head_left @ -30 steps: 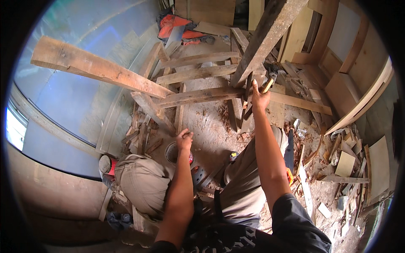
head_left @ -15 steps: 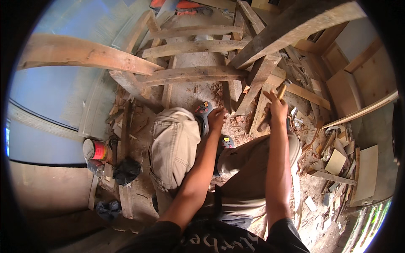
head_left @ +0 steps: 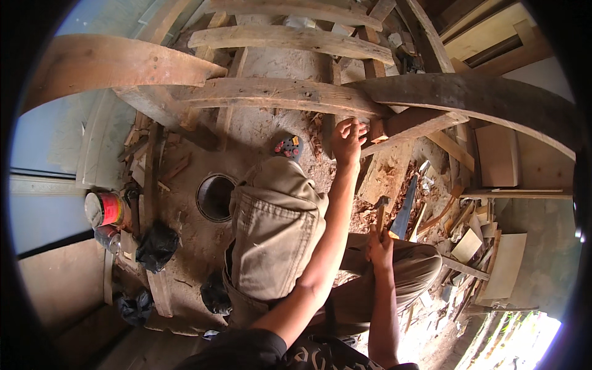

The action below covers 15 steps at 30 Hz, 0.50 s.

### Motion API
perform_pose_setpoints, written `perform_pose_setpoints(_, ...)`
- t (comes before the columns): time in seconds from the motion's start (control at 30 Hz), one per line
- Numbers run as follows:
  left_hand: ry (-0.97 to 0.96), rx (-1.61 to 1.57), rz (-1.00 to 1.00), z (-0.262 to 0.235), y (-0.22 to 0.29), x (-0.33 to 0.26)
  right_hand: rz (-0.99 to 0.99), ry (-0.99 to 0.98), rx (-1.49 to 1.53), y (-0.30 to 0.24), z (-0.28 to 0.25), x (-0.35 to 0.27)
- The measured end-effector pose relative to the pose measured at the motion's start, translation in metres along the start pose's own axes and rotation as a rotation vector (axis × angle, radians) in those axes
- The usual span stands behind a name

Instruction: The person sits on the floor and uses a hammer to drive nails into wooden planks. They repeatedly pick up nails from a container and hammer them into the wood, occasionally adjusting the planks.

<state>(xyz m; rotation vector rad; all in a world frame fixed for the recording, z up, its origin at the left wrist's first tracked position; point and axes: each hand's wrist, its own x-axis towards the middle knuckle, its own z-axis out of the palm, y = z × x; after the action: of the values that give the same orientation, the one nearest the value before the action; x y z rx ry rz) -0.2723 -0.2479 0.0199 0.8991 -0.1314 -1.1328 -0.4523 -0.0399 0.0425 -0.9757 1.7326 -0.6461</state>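
My left hand [head_left: 349, 143] is raised beside the joint of the wooden frame, its fingers curled together. Whatever they may hold is too small to make out. A small reddish wood block [head_left: 377, 130] sits just right of those fingertips, in the angle between the crossbar [head_left: 277, 92] and a slanting brace [head_left: 422, 126]. Lower down, near my right knee, my right hand [head_left: 379, 248] is closed round the handle of a hammer [head_left: 381, 213], whose head points up and away from me. A handsaw [head_left: 404, 208] with a dark blade lies just right of the hammer.
Curved beams [head_left: 123, 61] reach in from both sides. Wood scraps [head_left: 472, 243] litter the floor at right. On the left stand a paint can [head_left: 108, 208] and a black plastic bag [head_left: 157, 246]. A round dark opening or container [head_left: 216, 197] lies beside my left knee.
My left hand has moved up and right to the frame joint. My right hand has come down toward my knee with the hammer. The view has shifted.
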Motion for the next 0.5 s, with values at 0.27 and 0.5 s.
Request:
perform_pose_setpoints(0.27,-0.022,0.023,-0.059,0.008,-0.017,-0.006,0.026,0.001,0.066,0.024,0.013,-0.009)
perform_pose_setpoints(0.5,-0.048,0.0,0.018,0.007,-0.02,-0.011,-0.115,-0.035,0.015,-0.048,0.015,-0.042)
